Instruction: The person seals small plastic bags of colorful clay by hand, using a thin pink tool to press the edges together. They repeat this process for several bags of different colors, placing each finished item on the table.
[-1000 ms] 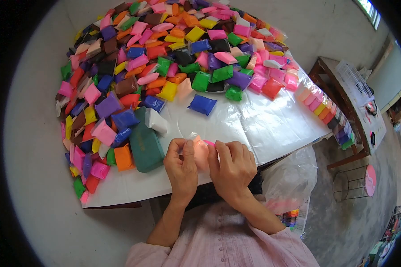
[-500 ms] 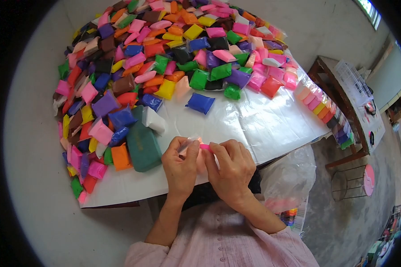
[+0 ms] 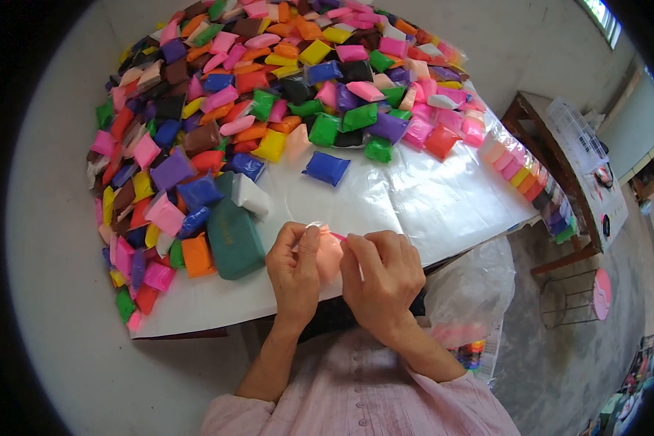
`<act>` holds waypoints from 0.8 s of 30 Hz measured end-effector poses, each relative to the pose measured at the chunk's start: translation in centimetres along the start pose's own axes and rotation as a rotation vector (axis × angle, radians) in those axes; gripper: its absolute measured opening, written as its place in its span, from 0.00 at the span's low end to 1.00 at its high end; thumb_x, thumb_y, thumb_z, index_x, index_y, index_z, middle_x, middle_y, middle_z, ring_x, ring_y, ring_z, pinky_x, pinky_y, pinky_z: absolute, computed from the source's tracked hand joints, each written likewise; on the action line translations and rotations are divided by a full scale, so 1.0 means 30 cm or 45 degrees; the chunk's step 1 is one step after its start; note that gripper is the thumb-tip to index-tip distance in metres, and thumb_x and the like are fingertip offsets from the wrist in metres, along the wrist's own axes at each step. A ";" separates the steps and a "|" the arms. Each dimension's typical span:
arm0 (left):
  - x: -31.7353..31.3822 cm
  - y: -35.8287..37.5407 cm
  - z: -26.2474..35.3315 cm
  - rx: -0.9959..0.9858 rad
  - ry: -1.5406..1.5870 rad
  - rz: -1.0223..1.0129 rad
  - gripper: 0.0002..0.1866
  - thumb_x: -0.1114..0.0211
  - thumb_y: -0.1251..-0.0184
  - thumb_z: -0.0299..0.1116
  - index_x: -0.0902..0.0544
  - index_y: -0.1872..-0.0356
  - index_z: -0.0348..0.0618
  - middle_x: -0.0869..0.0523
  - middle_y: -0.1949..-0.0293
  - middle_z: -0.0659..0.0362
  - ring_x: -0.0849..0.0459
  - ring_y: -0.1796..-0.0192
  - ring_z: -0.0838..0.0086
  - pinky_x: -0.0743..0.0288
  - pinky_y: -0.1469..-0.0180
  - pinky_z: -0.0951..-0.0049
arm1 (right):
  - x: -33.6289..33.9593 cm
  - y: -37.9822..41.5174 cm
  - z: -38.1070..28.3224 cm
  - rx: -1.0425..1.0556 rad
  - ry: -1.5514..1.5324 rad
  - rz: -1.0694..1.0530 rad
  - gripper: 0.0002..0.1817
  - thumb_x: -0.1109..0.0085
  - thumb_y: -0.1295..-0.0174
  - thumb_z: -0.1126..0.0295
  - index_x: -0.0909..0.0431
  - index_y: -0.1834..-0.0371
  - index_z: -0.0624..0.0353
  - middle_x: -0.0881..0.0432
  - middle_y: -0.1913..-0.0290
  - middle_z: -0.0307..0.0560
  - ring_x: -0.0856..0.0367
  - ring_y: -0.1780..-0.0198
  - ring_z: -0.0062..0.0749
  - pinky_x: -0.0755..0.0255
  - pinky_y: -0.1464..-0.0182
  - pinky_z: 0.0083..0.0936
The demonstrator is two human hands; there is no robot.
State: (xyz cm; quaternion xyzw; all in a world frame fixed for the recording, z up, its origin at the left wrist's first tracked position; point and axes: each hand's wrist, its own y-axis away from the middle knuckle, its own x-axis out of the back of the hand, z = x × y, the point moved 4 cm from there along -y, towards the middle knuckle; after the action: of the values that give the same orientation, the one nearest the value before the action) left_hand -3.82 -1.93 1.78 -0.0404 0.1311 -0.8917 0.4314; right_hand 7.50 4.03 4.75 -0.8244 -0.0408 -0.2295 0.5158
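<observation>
1. Near the front edge of the table (image 3: 218,309), in the head view, the left hand (image 3: 296,272) and the right hand (image 3: 384,280) meet around a peach packet (image 3: 328,256); both hands pinch it, the left thumb pressed on its left side, the right fingers curled at its right edge.
2. Just left of the hands lies a dark green pouch (image 3: 232,236), with a white packet (image 3: 253,196) touching its upper end; a blue packet (image 3: 327,168) lies alone on the clear plastic sheet (image 3: 429,196), apart from the heap.
3. Beyond, a heap of coloured packets (image 3: 269,80) covers the far half of the table; a row of packets (image 3: 530,185) runs along its right edge.
</observation>
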 end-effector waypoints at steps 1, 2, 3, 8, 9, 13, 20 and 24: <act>0.000 0.001 0.000 0.010 0.005 -0.006 0.12 0.42 0.24 0.35 0.22 0.67 0.37 0.24 0.73 0.67 0.31 0.70 0.87 0.35 0.68 0.82 | 0.000 0.002 -0.006 0.021 -0.020 0.001 0.06 0.37 0.53 0.74 0.22 0.71 0.55 0.27 0.71 0.39 0.29 0.72 0.30 0.39 0.70 0.29; 0.001 0.002 0.000 0.020 0.010 -0.012 0.12 0.42 0.24 0.35 0.22 0.68 0.38 0.24 0.73 0.67 0.31 0.70 0.87 0.36 0.68 0.82 | -0.006 0.005 -0.009 0.043 -0.016 -0.009 0.06 0.37 0.53 0.74 0.22 0.71 0.56 0.27 0.71 0.39 0.29 0.72 0.30 0.39 0.71 0.28; 0.004 0.002 -0.003 0.031 -0.003 -0.016 0.12 0.42 0.24 0.34 0.22 0.68 0.38 0.25 0.73 0.67 0.32 0.70 0.87 0.36 0.69 0.82 | -0.016 0.011 -0.010 0.065 -0.013 -0.019 0.07 0.37 0.54 0.73 0.22 0.70 0.56 0.27 0.71 0.39 0.29 0.72 0.30 0.40 0.71 0.28; 0.008 -0.001 -0.011 -0.002 -0.063 0.005 0.13 0.42 0.24 0.34 0.24 0.70 0.38 0.28 0.75 0.68 0.36 0.72 0.86 0.40 0.71 0.80 | -0.038 0.030 -0.014 0.156 0.040 -0.034 0.09 0.36 0.53 0.72 0.21 0.68 0.59 0.28 0.71 0.40 0.29 0.72 0.31 0.41 0.72 0.29; 0.007 -0.001 -0.013 0.004 -0.055 0.005 0.13 0.42 0.24 0.34 0.24 0.70 0.38 0.29 0.75 0.68 0.36 0.72 0.86 0.40 0.71 0.80 | -0.040 0.030 -0.014 0.154 0.051 -0.023 0.09 0.36 0.53 0.72 0.21 0.68 0.59 0.28 0.72 0.41 0.29 0.72 0.32 0.41 0.72 0.29; 0.005 -0.001 -0.021 0.013 -0.040 0.000 0.13 0.42 0.24 0.33 0.26 0.71 0.38 0.30 0.76 0.68 0.36 0.72 0.86 0.41 0.72 0.80 | -0.049 0.031 -0.006 0.115 0.093 -0.033 0.09 0.37 0.53 0.72 0.20 0.67 0.59 0.28 0.72 0.41 0.29 0.73 0.32 0.42 0.72 0.29; 0.006 0.001 -0.015 -0.044 -0.102 0.025 0.14 0.42 0.24 0.33 0.26 0.72 0.39 0.31 0.77 0.69 0.38 0.73 0.87 0.43 0.73 0.79 | -0.020 0.023 0.020 0.072 0.069 0.031 0.08 0.37 0.54 0.75 0.20 0.68 0.58 0.27 0.72 0.41 0.29 0.73 0.31 0.41 0.72 0.29; 0.003 0.002 -0.010 0.007 -0.048 0.006 0.14 0.43 0.23 0.33 0.27 0.72 0.39 0.33 0.77 0.70 0.39 0.74 0.87 0.44 0.74 0.79 | -0.027 0.025 -0.007 0.148 -0.017 0.003 0.07 0.37 0.54 0.75 0.21 0.69 0.57 0.27 0.71 0.40 0.28 0.72 0.31 0.40 0.71 0.29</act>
State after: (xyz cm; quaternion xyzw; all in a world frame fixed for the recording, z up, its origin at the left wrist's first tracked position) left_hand -3.89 -1.98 1.46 -0.0559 0.1207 -0.8901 0.4359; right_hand 6.94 3.64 3.88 -0.7946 -0.0565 -0.2207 0.5628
